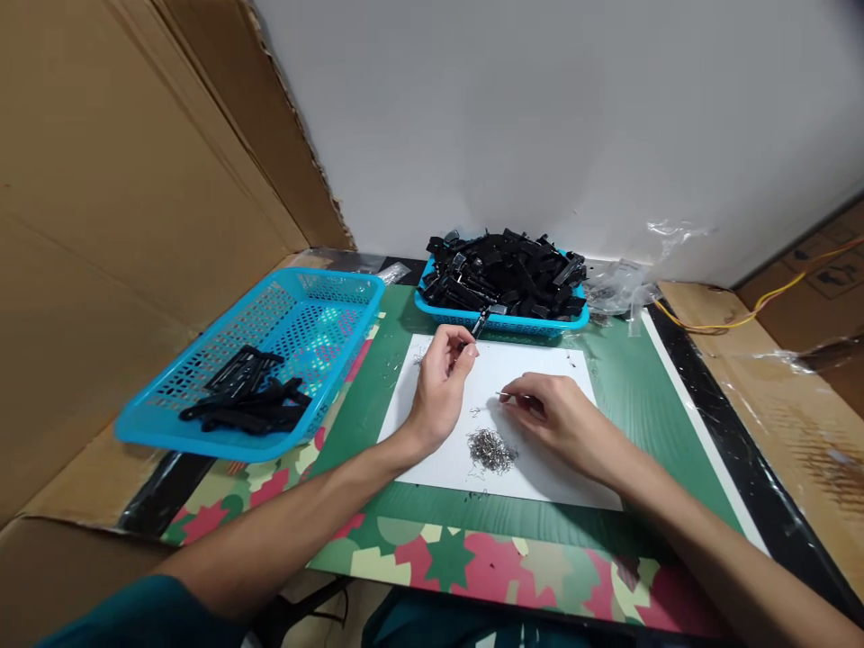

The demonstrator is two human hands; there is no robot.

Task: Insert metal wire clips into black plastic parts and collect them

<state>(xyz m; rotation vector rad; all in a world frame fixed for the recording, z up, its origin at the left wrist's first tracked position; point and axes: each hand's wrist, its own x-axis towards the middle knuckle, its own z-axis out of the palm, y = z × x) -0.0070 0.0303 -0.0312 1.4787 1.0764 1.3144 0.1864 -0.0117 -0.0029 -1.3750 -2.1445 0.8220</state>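
My left hand (442,382) is closed around a slim black part (481,324), which sticks up past the fingertips in front of the heaped basket. To its right, my right hand (540,405) pinches a tiny thin metal piece (503,394) between thumb and forefinger, above the white sheet (560,490). Between and below the hands lies a small pile of thin metal pieces (491,450), with a couple of loose ones just above it.
A blue basket (442,315) heaped with black parts stands at the back. Another blue basket (270,288) at left holds several black parts (253,396). Cardboard (121,180) rises at left; clear plastic bags (625,283) and a yellow cable (762,306) lie right.
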